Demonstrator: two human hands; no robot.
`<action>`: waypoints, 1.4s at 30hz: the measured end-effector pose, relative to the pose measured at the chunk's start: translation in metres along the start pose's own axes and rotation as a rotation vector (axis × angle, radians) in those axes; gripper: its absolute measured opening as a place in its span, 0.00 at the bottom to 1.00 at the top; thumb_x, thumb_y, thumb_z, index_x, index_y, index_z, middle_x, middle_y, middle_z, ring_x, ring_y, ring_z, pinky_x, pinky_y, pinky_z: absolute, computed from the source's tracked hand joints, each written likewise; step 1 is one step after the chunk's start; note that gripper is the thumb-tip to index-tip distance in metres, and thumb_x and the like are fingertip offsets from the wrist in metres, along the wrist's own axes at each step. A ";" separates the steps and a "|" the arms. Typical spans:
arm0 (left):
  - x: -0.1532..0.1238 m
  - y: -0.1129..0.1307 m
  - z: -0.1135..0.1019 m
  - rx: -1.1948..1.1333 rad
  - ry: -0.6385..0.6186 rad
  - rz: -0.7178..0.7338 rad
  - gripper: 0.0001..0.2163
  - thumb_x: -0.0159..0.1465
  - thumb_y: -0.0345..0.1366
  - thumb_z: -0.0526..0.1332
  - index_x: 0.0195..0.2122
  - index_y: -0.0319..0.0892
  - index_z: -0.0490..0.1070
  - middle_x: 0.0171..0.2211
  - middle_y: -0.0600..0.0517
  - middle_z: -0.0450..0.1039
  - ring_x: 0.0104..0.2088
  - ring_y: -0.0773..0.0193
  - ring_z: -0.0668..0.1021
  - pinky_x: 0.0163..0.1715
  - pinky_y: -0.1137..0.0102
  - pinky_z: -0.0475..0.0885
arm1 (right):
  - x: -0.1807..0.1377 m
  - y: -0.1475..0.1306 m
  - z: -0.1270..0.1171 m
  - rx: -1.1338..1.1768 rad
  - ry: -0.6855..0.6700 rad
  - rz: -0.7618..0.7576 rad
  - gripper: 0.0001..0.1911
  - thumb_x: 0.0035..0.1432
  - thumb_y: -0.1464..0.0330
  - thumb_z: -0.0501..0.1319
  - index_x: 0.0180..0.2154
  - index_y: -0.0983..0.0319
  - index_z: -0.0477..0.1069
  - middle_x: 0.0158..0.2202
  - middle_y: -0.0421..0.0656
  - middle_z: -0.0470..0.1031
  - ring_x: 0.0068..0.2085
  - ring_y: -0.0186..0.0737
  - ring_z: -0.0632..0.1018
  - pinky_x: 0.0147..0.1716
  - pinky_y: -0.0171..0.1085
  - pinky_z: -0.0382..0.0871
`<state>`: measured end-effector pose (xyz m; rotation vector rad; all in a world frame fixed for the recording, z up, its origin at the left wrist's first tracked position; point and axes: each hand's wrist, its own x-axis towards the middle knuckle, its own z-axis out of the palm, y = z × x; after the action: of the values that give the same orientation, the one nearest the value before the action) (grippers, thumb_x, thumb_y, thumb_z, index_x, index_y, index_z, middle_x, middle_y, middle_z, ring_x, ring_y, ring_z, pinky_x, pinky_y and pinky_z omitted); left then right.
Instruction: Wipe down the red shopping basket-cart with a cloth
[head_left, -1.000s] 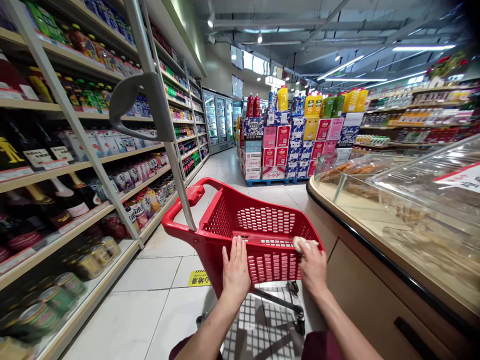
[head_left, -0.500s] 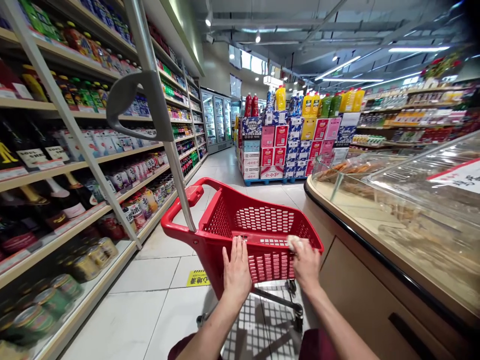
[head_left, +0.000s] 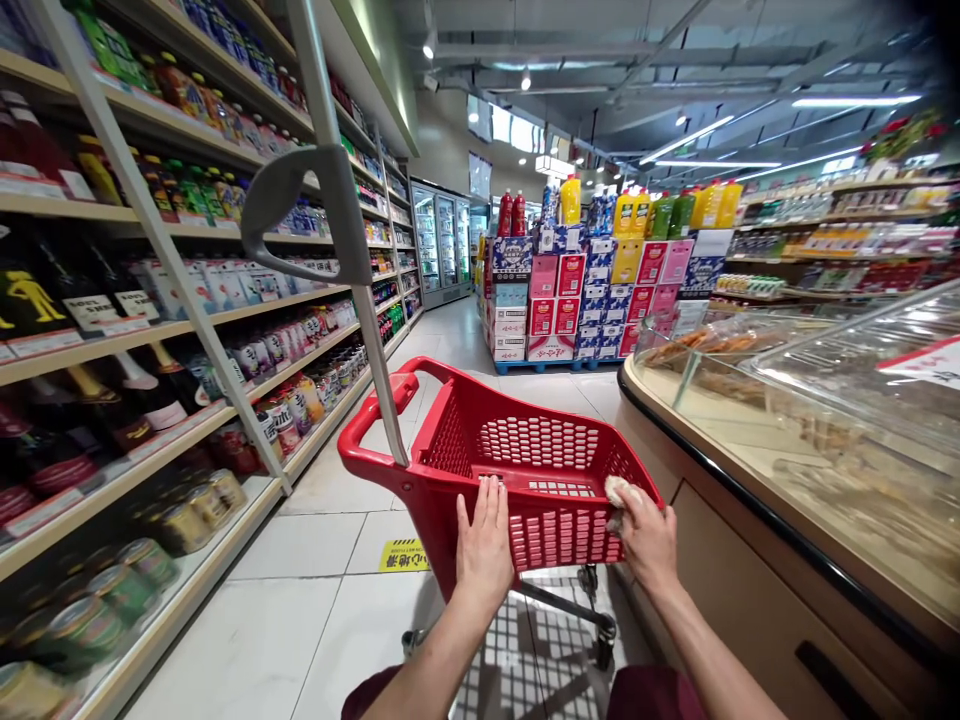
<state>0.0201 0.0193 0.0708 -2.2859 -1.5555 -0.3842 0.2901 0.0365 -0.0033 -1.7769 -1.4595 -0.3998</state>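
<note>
A red plastic shopping cart (head_left: 525,440) stands in the aisle in front of me, with its grey pull handle (head_left: 330,215) rising at the left. My left hand (head_left: 486,540) lies flat with fingers stretched against the cart's near wall and rim. My right hand (head_left: 645,535) is closed on a small whitish cloth (head_left: 619,491) pressed on the cart's near right rim corner. The basket looks empty inside.
Long shelves of bottles and cans (head_left: 150,330) run along the left. A glass-topped food counter (head_left: 810,430) curves close on the right. A stack of boxed goods (head_left: 592,290) stands ahead, fridges (head_left: 442,245) behind it. A yellow floor sticker (head_left: 403,556) lies under the cart.
The cloth hand slid left along the rim, then back to the right corner. The view shifted slightly; the left hand stayed flat on the cart.
</note>
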 end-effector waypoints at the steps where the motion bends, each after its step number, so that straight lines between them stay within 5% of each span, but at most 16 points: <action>1: -0.001 0.000 0.000 0.002 0.000 0.007 0.30 0.55 0.26 0.48 0.61 0.37 0.47 0.62 0.46 0.47 0.63 0.58 0.47 0.59 0.51 0.46 | 0.002 0.002 0.000 0.014 0.046 0.048 0.21 0.55 0.70 0.44 0.48 0.60 0.66 0.47 0.47 0.70 0.48 0.43 0.69 0.52 0.51 0.52; 4: -0.003 0.002 -0.001 -0.002 0.001 0.016 0.31 0.54 0.26 0.48 0.61 0.37 0.46 0.63 0.46 0.46 0.63 0.57 0.46 0.58 0.51 0.46 | 0.010 0.006 -0.001 0.023 0.158 0.123 0.22 0.54 0.69 0.45 0.50 0.61 0.65 0.45 0.48 0.70 0.46 0.44 0.69 0.49 0.47 0.56; 14: 0.003 0.002 -0.003 0.006 -0.022 -0.014 0.30 0.54 0.26 0.48 0.60 0.34 0.48 0.62 0.44 0.46 0.62 0.57 0.49 0.58 0.52 0.48 | -0.015 -0.016 0.008 -0.134 0.032 -0.042 0.26 0.52 0.69 0.52 0.54 0.64 0.60 0.55 0.54 0.57 0.55 0.52 0.60 0.49 0.48 0.57; 19: 0.003 -0.011 -0.002 0.049 -0.009 0.026 0.30 0.53 0.27 0.49 0.60 0.36 0.50 0.62 0.46 0.47 0.62 0.58 0.50 0.59 0.51 0.47 | 0.017 0.025 -0.014 -0.059 -0.260 -0.242 0.21 0.54 0.71 0.51 0.51 0.53 0.64 0.47 0.44 0.70 0.47 0.42 0.69 0.46 0.44 0.59; 22: 0.002 -0.012 -0.001 0.052 0.004 0.025 0.30 0.53 0.27 0.49 0.60 0.36 0.50 0.62 0.47 0.48 0.62 0.59 0.50 0.59 0.52 0.48 | 0.023 0.044 -0.019 -0.006 -0.255 -0.241 0.18 0.57 0.70 0.49 0.48 0.53 0.67 0.47 0.43 0.72 0.48 0.42 0.70 0.49 0.49 0.57; 26: 0.004 -0.005 -0.003 0.040 -0.017 0.016 0.31 0.53 0.29 0.50 0.60 0.34 0.50 0.62 0.45 0.47 0.62 0.57 0.50 0.58 0.52 0.49 | 0.006 -0.014 -0.001 0.086 -0.059 -0.140 0.23 0.57 0.75 0.44 0.50 0.56 0.65 0.50 0.44 0.70 0.52 0.41 0.68 0.48 0.47 0.60; 30: 0.007 -0.003 -0.005 0.054 -0.029 0.034 0.31 0.53 0.30 0.49 0.60 0.34 0.49 0.62 0.46 0.47 0.62 0.57 0.50 0.58 0.51 0.48 | -0.002 -0.088 0.017 0.147 -0.027 -0.288 0.23 0.55 0.78 0.46 0.48 0.57 0.68 0.53 0.46 0.67 0.56 0.42 0.63 0.52 0.47 0.56; 34: 0.006 -0.003 -0.002 0.066 -0.023 0.046 0.31 0.53 0.28 0.48 0.61 0.34 0.47 0.63 0.46 0.45 0.63 0.58 0.48 0.58 0.50 0.47 | 0.005 -0.044 0.003 0.117 -0.096 -0.222 0.24 0.53 0.78 0.47 0.50 0.56 0.66 0.51 0.45 0.69 0.53 0.42 0.66 0.50 0.47 0.58; 37: 0.005 0.000 0.002 0.062 -0.014 0.031 0.32 0.53 0.27 0.48 0.61 0.34 0.46 0.63 0.46 0.45 0.63 0.58 0.46 0.58 0.51 0.47 | 0.009 -0.005 -0.008 -0.010 -0.031 0.036 0.23 0.52 0.77 0.47 0.47 0.59 0.69 0.49 0.48 0.69 0.52 0.47 0.66 0.47 0.51 0.59; 42: 0.006 0.003 0.002 0.074 0.004 0.015 0.32 0.53 0.28 0.49 0.61 0.34 0.45 0.63 0.46 0.45 0.63 0.58 0.44 0.59 0.52 0.46 | 0.002 -0.062 0.000 0.081 -0.138 -0.218 0.28 0.51 0.80 0.46 0.51 0.55 0.65 0.54 0.45 0.65 0.57 0.42 0.62 0.51 0.46 0.56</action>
<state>0.0250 0.0241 0.0712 -2.2384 -1.5245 -0.3216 0.2327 0.0394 0.0208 -1.6132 -1.7502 -0.3283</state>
